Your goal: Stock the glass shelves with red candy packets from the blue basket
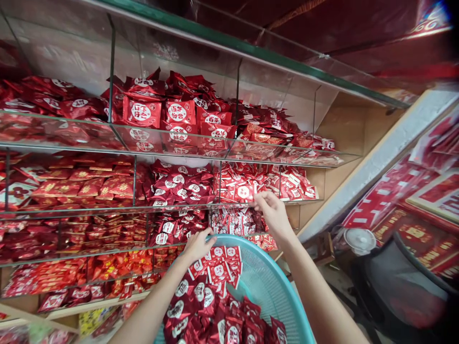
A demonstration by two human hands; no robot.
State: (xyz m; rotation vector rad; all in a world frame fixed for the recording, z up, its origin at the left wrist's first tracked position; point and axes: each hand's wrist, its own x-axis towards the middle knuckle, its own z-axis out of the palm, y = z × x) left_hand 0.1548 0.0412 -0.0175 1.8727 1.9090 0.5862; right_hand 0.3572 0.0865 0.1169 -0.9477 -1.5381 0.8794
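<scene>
My right hand [275, 215] is up at the shelf [184, 208], palm turned down, fingers bent and drawn in towards the thumb, their tips at the right edge of a small red packet [245, 193] with a white round label; I cannot tell whether they pinch it or only touch it. That packet is at the shelf's front, just right of a glass divider [220, 184], with more packets like it heaped behind. My left hand [198, 246] is lower, on the far left rim of a blue plastic basket [292, 286], fingers close together and hooked over the edge, thumb on the inner side. Inside the basket, bright red packets [219, 272] lie near my left hand, and a bigger heap of dark red packets [233, 329] fills the part nearer me. Left of the divider, dark red bags [179, 184] with white ovals are piled on the same shelf; another row of large red bags [177, 112] sits above. Off to my right is a black chair [398, 282].
</scene>
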